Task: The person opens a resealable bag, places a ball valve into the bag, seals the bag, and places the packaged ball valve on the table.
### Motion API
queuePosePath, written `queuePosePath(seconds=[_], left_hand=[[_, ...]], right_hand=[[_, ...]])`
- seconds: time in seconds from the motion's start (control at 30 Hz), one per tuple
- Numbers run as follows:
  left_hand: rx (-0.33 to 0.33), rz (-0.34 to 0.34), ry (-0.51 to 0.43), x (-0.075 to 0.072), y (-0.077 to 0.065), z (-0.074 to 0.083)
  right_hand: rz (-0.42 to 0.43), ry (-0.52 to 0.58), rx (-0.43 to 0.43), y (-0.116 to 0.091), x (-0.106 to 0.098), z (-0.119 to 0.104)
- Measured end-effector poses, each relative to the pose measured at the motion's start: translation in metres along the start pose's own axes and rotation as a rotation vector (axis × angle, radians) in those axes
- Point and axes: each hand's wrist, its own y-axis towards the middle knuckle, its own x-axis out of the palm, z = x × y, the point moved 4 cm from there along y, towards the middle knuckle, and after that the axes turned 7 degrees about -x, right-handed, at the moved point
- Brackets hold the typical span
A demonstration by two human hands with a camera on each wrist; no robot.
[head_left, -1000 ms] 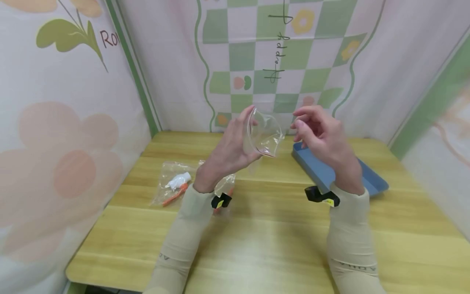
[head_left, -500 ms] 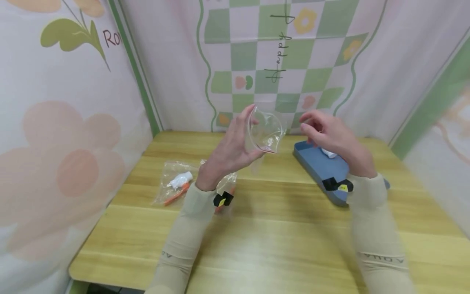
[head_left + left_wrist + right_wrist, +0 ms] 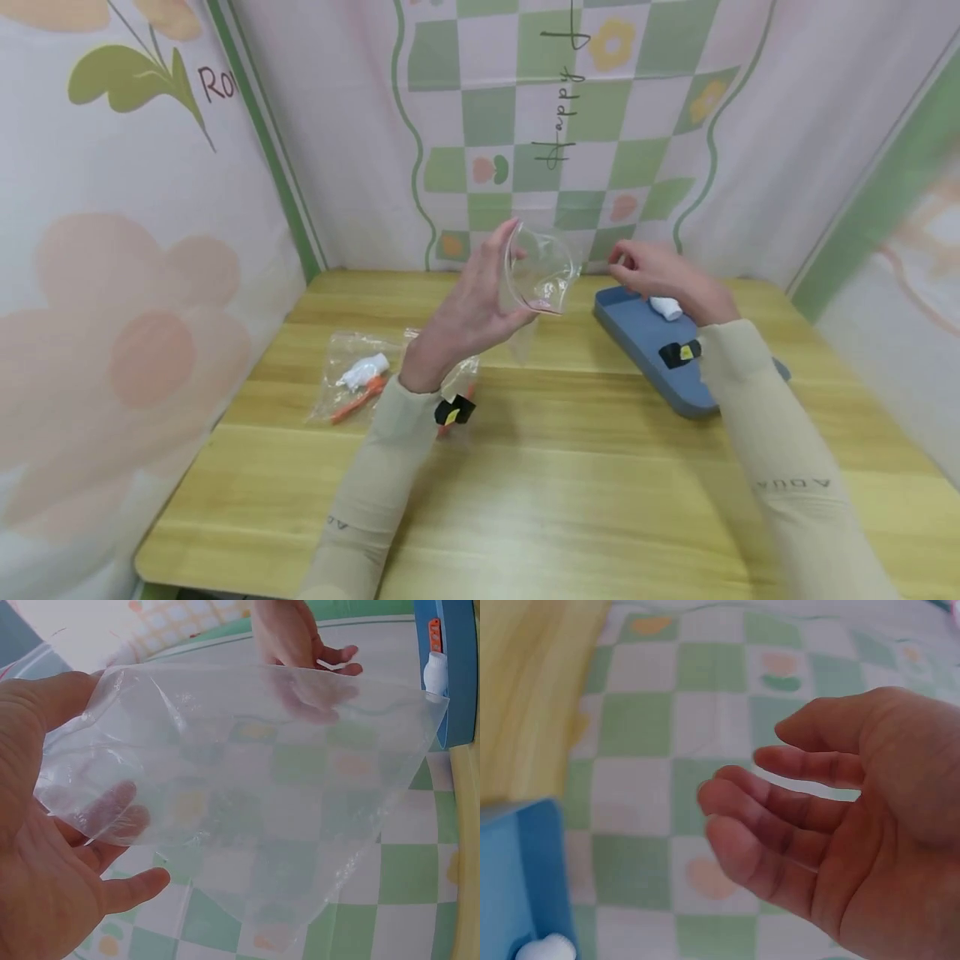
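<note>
My left hand [image 3: 468,300] holds a clear plastic bag [image 3: 543,271] up over the table, its mouth spread wide and facing me. In the left wrist view the bag [image 3: 247,787] looks see-through, with nothing visible inside, and some fingers show through the film. My right hand [image 3: 663,275] hovers over the far end of the blue tray [image 3: 645,350], to the right of the bag. Its fingers are loosely bent and hold nothing, as the right wrist view shows. In the tray lie a small white bottle [image 3: 666,308] and an orange stick-like piece [image 3: 435,636].
On the table's left side lies a clear bag [image 3: 322,404] with a white bottle [image 3: 365,369] and an orange stick-like piece [image 3: 358,402] in it. Another bag [image 3: 461,379] with something orange lies partly under my left wrist. A patterned curtain [image 3: 352,167] stands behind the table.
My right hand has drawn away from the bag to the right and lower over the tray, uncovering the white bottle there. The left hand keeps the bag in nearly the same place.
</note>
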Motion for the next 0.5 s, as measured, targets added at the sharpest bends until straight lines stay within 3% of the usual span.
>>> queuePosePath(seconds=[0.2, 0.5], left_hand=[[0.010, -0.013, 0.024, 0.006, 0.000, -0.003], [-0.042, 0.002, 0.003, -0.002, -0.001, -0.012]], right_hand=[[-0.139, 0.020, 0.091, 0.005, 0.013, 0.033], [-0.199, -0.092, 0.149, 0.004, 0.016, 0.078]])
